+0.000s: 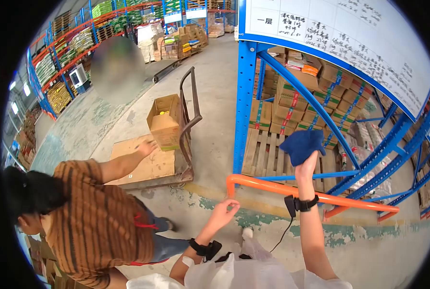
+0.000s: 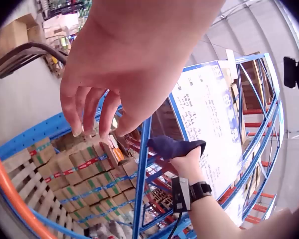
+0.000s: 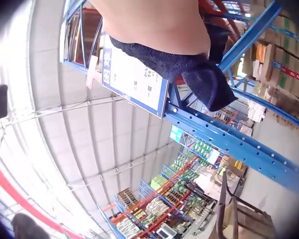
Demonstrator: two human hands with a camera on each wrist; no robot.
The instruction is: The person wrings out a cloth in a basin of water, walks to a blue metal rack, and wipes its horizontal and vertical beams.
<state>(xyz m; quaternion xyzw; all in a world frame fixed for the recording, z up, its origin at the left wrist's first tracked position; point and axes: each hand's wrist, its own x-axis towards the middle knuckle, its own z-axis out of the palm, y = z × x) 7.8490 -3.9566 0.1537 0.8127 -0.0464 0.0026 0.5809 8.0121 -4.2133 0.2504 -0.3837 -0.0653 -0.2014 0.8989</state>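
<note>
My right hand (image 1: 307, 167) holds a dark blue cloth (image 1: 302, 146) up in front of the blue rack. The cloth covers most of its fingers. In the right wrist view, the cloth (image 3: 209, 84) bunches out past the hand and its loose end hangs free. My left hand (image 1: 223, 213) hovers near the end of an orange guard rail (image 1: 273, 184) with nothing in it. Its fingers (image 2: 92, 109) hang loosely bent in the left wrist view. A whiteboard (image 1: 340, 36) with handwritten lines is fixed to the rack above the right hand.
At my left stands a person in a striped brown top (image 1: 99, 216), one arm reaching toward a platform cart (image 1: 143, 161). An open carton (image 1: 164, 120) sits on it. Behind the rack's blue upright (image 1: 245, 111), stacked boxes (image 1: 292, 103) rest on a wooden pallet (image 1: 263, 151).
</note>
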